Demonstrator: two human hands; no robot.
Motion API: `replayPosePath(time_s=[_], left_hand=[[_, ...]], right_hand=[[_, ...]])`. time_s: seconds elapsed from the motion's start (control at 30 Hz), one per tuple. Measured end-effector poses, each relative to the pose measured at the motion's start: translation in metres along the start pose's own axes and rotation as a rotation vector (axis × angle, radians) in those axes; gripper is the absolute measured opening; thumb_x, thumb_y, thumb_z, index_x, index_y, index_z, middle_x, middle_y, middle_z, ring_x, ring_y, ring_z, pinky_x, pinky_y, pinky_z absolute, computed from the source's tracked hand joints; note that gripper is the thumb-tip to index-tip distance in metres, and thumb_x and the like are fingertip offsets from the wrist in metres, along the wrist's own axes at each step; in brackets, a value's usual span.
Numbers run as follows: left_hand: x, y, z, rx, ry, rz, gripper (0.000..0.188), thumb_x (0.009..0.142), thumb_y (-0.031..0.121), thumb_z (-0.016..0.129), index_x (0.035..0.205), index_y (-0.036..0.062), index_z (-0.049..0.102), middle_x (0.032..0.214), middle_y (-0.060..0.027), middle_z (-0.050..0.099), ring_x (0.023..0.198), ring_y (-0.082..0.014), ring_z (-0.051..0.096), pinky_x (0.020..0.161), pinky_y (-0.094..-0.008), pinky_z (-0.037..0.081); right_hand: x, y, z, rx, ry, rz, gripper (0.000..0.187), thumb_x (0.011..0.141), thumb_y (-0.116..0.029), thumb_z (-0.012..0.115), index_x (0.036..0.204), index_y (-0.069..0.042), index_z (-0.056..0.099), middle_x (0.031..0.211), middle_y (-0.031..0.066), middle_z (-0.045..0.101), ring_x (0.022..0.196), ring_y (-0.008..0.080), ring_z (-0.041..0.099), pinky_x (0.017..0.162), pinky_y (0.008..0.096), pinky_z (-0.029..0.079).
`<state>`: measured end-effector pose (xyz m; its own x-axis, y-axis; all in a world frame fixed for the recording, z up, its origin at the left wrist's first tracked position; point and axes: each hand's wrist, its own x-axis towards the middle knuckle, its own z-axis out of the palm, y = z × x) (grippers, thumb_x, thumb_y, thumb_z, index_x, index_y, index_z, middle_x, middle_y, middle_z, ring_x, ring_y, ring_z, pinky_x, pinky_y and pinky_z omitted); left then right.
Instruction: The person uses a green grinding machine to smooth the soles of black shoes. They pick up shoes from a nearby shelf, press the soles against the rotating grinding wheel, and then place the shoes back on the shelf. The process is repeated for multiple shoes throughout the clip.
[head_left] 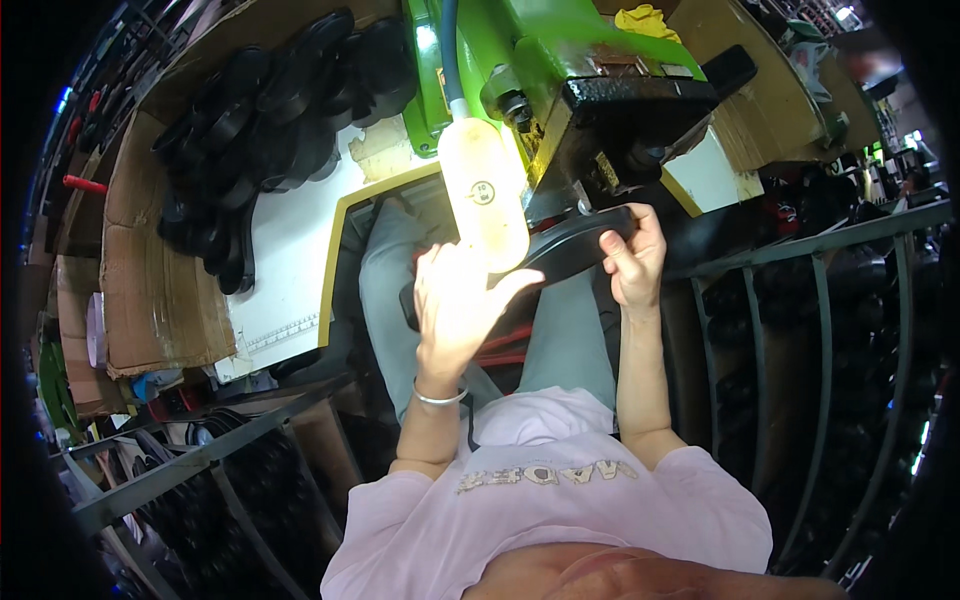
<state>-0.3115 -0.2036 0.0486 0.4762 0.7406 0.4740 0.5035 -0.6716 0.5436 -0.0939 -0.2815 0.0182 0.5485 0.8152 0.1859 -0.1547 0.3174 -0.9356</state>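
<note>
A long black shoe sole (575, 245) spans the space between my hands, below the head of a green machine (560, 50). My right hand (637, 262) grips its right end, thumb pressed on the face and fingers behind the rim. At the other end, my left hand (450, 305) holds the sole, with the thumb stretched along it. Strong light washes out the left fingers. Just above that hand hangs a pale oval lamp head (484, 195) on a blue-grey flexible arm. The sole's far edge is next to the machine's working tip (583, 207), and their exact contact is hard to see.
A cardboard box (165, 290) with a pile of black soles (250, 120) stands at the left on a white tabletop (285, 250) with a yellow edge. Another cardboard box (770, 100) is at the far right. Metal-railed racks (820, 330) flank me on both sides.
</note>
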Motion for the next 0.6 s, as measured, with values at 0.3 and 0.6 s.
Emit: replayPosePath(time_s=[0.3, 0.6], left_hand=[[0.02, -0.013, -0.02, -0.075, -0.16, -0.156, 0.04, 0.071, 0.038, 0.084, 0.077, 0.0046, 0.063, 0.058, -0.008, 0.058, 0.052, -0.022, 0.057, 0.056, -0.0328, 0.049], [0.005, -0.043, -0.039, -0.374, -0.4, -0.353, 0.033, 0.071, 0.027, 0.081, 0.085, 0.0009, 0.068, 0.08, -0.0152, 0.069, 0.071, -0.0317, 0.066, 0.067, -0.0362, 0.051]], right_hand=[[0.01, 0.0, 0.017, 0.078, -0.038, 0.178, 0.037, 0.082, -0.006, 0.074, 0.111, 0.001, 0.051, 0.093, 0.0066, 0.063, 0.065, 0.0049, 0.057, 0.038, 0.0168, 0.038], [-0.009, 0.009, 0.039, -0.095, -0.132, 0.145, 0.033, 0.081, -0.007, 0.076, 0.103, -0.001, 0.052, 0.08, 0.0031, 0.061, 0.056, 0.0035, 0.052, 0.041, 0.018, 0.04]])
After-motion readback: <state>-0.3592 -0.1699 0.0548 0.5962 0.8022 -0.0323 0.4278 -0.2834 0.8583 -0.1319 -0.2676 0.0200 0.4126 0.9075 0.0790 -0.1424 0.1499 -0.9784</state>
